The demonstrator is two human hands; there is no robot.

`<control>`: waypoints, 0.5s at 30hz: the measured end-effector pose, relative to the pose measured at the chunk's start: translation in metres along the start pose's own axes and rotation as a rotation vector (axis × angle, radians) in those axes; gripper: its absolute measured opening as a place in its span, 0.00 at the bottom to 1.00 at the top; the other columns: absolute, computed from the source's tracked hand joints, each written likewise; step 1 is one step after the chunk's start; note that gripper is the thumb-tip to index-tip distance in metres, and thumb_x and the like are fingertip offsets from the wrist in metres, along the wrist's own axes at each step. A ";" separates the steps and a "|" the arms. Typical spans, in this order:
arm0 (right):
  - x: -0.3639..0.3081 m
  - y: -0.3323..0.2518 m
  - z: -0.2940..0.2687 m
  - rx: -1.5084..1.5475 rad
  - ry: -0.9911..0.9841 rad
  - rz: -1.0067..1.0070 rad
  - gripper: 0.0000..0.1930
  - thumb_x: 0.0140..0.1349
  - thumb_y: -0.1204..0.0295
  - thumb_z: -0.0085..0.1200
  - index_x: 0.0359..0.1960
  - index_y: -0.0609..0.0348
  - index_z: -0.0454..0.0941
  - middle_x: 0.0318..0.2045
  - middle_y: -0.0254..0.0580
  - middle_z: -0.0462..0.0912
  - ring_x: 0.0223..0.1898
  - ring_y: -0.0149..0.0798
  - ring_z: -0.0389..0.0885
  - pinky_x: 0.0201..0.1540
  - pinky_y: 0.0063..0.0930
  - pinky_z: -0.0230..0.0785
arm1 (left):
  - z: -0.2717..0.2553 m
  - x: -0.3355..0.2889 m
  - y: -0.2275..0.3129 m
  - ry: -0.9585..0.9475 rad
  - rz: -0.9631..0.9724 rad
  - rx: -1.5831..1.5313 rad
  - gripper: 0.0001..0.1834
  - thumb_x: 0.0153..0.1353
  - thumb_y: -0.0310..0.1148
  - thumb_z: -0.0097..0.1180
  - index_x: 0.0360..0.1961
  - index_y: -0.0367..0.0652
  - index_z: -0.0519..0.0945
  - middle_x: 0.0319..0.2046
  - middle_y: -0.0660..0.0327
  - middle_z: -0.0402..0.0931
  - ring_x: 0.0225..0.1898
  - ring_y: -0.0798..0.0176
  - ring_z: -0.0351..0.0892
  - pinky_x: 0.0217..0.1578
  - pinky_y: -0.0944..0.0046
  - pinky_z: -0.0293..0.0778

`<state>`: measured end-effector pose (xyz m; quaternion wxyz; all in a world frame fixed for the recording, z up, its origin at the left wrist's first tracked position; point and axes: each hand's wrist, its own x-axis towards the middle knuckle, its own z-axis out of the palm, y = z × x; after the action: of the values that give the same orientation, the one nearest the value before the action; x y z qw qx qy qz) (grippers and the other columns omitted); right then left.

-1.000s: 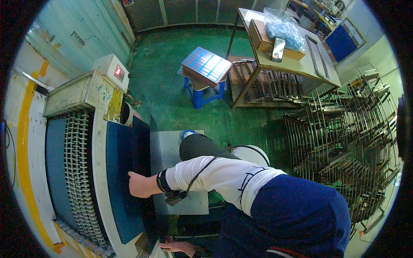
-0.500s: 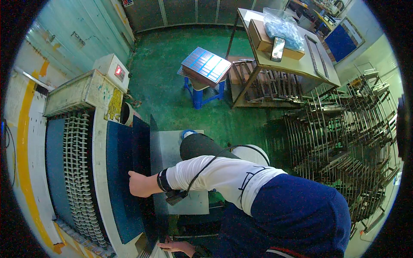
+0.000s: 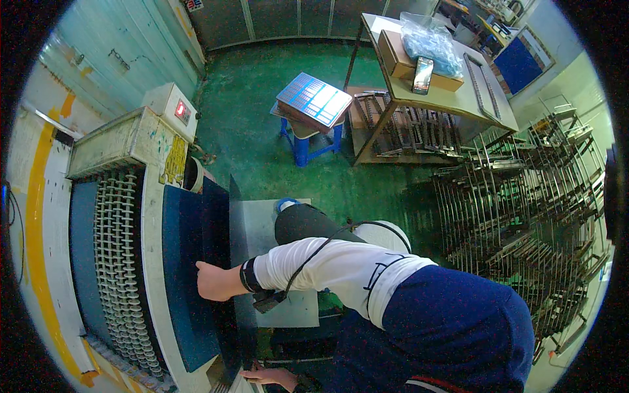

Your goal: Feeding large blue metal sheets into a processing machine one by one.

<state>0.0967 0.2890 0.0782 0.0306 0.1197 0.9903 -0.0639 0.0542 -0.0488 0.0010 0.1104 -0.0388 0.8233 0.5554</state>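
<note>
My right hand (image 3: 219,281) reaches left with its fingers curled in. It is over the dark blue panel (image 3: 183,262) along the machine's side, and whatever it may hold is hidden. At the lower edge my left hand (image 3: 270,376) has its fingertips together at the end of a thin dark upright sheet (image 3: 237,262), near a pale edge. What they pinch cannot be made out. Left of the panel, the machine has rows of pale wheeled rollers (image 3: 119,262) beside a blue strip (image 3: 85,242).
A white control box (image 3: 171,108) tops the machine. A blue stool (image 3: 303,147) carries stacked blue-and-white printed panels (image 3: 314,98). The table (image 3: 478,105) holds a box, plastic bags and a phone (image 3: 423,75). Metal racks (image 3: 517,229) crowd the right. A grey sheet (image 3: 288,314) lies below my right arm.
</note>
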 end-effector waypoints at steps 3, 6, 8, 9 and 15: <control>-0.002 0.000 -0.003 0.014 0.001 -0.002 0.09 0.47 0.66 0.59 0.29 0.54 0.85 0.34 0.39 0.84 0.38 0.41 0.79 0.55 0.43 0.57 | -0.001 -0.001 0.001 0.009 -0.011 -0.006 0.28 0.70 0.47 0.34 0.66 0.43 0.58 0.57 0.49 0.64 0.53 0.44 0.66 0.52 0.44 0.66; -0.002 0.001 0.000 0.026 0.006 0.008 0.09 0.47 0.66 0.59 0.29 0.54 0.85 0.34 0.39 0.84 0.39 0.41 0.79 0.55 0.43 0.57 | 0.003 -0.003 0.003 0.011 -0.020 -0.006 0.29 0.69 0.47 0.34 0.66 0.42 0.58 0.58 0.49 0.63 0.56 0.42 0.63 0.55 0.41 0.63; -0.001 0.000 -0.002 0.041 -0.003 -0.001 0.09 0.47 0.65 0.59 0.29 0.54 0.85 0.34 0.40 0.84 0.39 0.41 0.79 0.55 0.43 0.57 | 0.002 -0.004 0.006 0.022 -0.031 -0.004 0.29 0.69 0.48 0.34 0.65 0.41 0.59 0.59 0.49 0.62 0.57 0.40 0.61 0.56 0.40 0.61; -0.001 0.001 -0.002 0.039 -0.001 0.005 0.09 0.47 0.65 0.59 0.29 0.54 0.85 0.34 0.40 0.84 0.39 0.41 0.79 0.56 0.43 0.57 | 0.003 -0.005 0.008 0.023 -0.036 -0.004 0.29 0.69 0.48 0.34 0.65 0.41 0.59 0.60 0.49 0.61 0.58 0.40 0.60 0.57 0.39 0.60; -0.005 0.001 -0.014 0.024 -0.005 -0.011 0.10 0.47 0.65 0.59 0.30 0.54 0.85 0.35 0.40 0.84 0.40 0.42 0.79 0.57 0.44 0.57 | 0.011 -0.020 0.029 0.052 -0.110 -0.013 0.30 0.69 0.49 0.34 0.65 0.39 0.59 0.63 0.49 0.58 0.63 0.36 0.54 0.62 0.34 0.54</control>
<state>0.1016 0.2908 0.0918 0.0311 0.1146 0.9900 -0.0765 0.0696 -0.0286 0.0273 0.1193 -0.0990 0.8189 0.5525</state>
